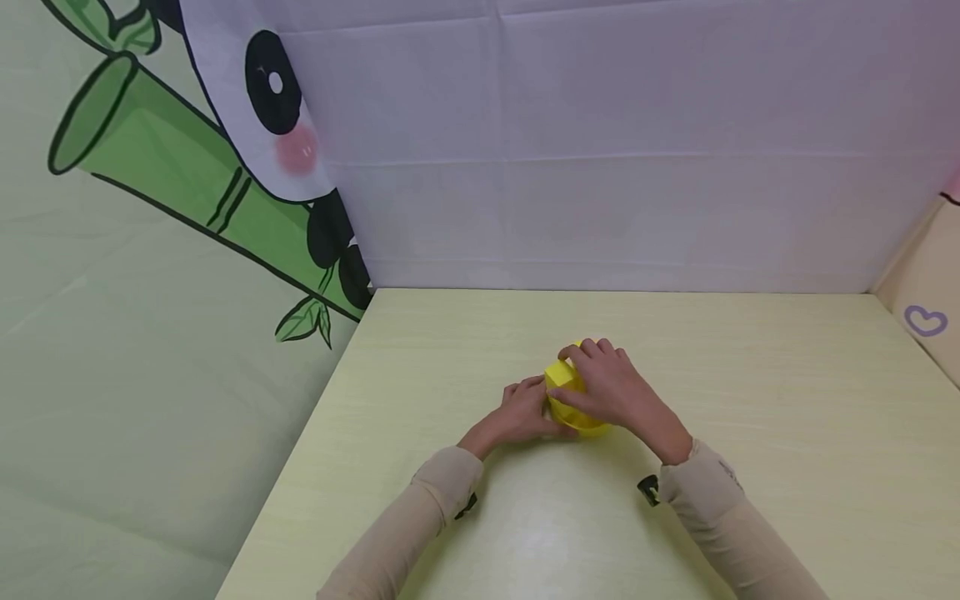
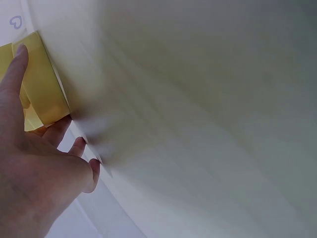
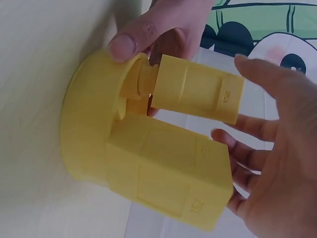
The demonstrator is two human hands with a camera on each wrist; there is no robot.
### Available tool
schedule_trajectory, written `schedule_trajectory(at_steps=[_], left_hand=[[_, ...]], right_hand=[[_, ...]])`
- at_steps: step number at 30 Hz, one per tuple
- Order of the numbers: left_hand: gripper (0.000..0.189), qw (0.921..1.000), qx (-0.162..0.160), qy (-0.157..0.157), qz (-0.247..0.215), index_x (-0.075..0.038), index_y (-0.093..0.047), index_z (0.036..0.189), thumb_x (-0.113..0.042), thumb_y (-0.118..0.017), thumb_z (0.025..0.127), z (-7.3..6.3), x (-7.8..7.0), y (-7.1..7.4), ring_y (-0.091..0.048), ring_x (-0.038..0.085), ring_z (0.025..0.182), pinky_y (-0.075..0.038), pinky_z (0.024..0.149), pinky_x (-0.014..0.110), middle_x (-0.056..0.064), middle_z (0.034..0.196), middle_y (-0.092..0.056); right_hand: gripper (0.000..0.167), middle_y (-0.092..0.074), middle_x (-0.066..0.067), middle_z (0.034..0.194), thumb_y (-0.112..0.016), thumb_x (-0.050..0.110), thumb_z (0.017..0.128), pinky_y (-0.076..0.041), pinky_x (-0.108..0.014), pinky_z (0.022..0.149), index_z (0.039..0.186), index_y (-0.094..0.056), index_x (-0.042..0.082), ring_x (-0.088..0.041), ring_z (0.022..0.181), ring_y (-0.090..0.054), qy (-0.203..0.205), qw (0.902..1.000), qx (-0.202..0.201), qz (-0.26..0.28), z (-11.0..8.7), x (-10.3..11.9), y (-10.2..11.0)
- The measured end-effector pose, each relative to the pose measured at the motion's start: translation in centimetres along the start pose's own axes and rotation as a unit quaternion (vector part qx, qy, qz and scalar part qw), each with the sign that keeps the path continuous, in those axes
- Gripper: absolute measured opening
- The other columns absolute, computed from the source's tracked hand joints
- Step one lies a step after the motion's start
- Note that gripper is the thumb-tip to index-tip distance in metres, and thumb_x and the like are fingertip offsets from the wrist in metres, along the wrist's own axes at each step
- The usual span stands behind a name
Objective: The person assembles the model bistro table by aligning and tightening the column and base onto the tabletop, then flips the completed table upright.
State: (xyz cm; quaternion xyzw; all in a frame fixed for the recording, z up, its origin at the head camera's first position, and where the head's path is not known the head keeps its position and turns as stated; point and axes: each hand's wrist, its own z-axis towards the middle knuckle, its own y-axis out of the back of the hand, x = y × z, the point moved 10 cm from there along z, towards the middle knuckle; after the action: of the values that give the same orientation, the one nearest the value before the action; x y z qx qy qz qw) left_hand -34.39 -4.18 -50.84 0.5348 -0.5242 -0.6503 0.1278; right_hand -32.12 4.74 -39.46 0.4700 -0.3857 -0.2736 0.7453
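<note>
A round yellow plastic cup [image 3: 86, 124] stands on the table, with its open end up. Two yellow rectangular blocks rise from it: one [image 3: 198, 89] with raised digits on its side, the other [image 3: 168, 171] larger and marked "152". My left hand [image 1: 521, 414] grips the cup from the left, thumb at its rim; in the left wrist view its other fingers reach around the base, partly hidden. From above, my right hand [image 1: 611, 387] pinches the upper end of the smaller block between thumb and fingers. Its remaining fingers lie close to the end of the larger block.
The pale wooden table [image 1: 750, 375] extends on all sides of the hands. A white cloth wall [image 1: 600, 208] stands along its back edge, and a printed green bamboo cloth [image 1: 172, 150] hangs at the left.
</note>
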Motion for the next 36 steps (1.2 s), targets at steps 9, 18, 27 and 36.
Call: schedule_trajectory(at_steps=[9, 18, 27, 36], left_hand=[[0.081, 1.0000, -0.005, 0.003, 0.003, -0.025, -0.047, 0.154, -0.057, -0.079, 0.086, 0.05, 0.20, -0.03, -0.032, 0.031, 0.148, -0.017, 0.117, 0.053, -0.006, 0.148, -0.056], [0.084, 0.9999, -0.005, 0.001, 0.010, -0.024, -0.045, 0.155, -0.059, -0.078, 0.086, 0.03, 0.22, -0.09, -0.030, 0.029, 0.149, -0.016, 0.118, 0.052, -0.004, 0.154, -0.050], [0.088, 0.9999, -0.009, 0.000, 0.005, -0.020, -0.043, 0.156, -0.060, -0.078, 0.086, -0.11, 0.10, 0.05, -0.029, 0.029, 0.150, -0.017, 0.118, 0.050, -0.006, 0.151, -0.053], [0.088, 1.0000, -0.008, 0.001, 0.003, -0.021, -0.042, 0.157, -0.060, -0.077, 0.086, 0.10, 0.12, -0.10, -0.030, 0.029, 0.149, -0.017, 0.118, 0.051, -0.007, 0.151, -0.054]], right_hand=[[0.044, -0.062, -0.015, 0.111, -0.075, 0.032, 0.095, -0.048, -0.049, 0.080, 0.125, -0.064, 0.002, -0.033, 0.098, -0.054, 0.020, 0.9997, -0.007, -0.009, -0.17, 0.15, -0.04], [0.050, -0.063, -0.018, 0.118, -0.073, 0.034, 0.096, -0.051, -0.051, 0.085, 0.131, -0.063, -0.001, -0.036, 0.102, -0.058, -0.009, 0.9998, -0.010, -0.017, -0.21, -0.19, 0.02], [0.045, -0.063, -0.015, 0.103, -0.073, 0.039, 0.095, -0.050, -0.049, 0.076, 0.113, -0.065, -0.001, -0.033, 0.092, -0.056, -0.030, 0.9978, -0.040, -0.042, -0.46, -0.54, 0.18], [0.037, -0.061, -0.014, 0.099, -0.072, 0.035, 0.096, -0.045, -0.055, 0.084, 0.108, -0.066, 0.000, -0.036, 0.096, -0.055, -0.041, 0.9963, -0.054, -0.053, -0.85, -0.62, 0.52]])
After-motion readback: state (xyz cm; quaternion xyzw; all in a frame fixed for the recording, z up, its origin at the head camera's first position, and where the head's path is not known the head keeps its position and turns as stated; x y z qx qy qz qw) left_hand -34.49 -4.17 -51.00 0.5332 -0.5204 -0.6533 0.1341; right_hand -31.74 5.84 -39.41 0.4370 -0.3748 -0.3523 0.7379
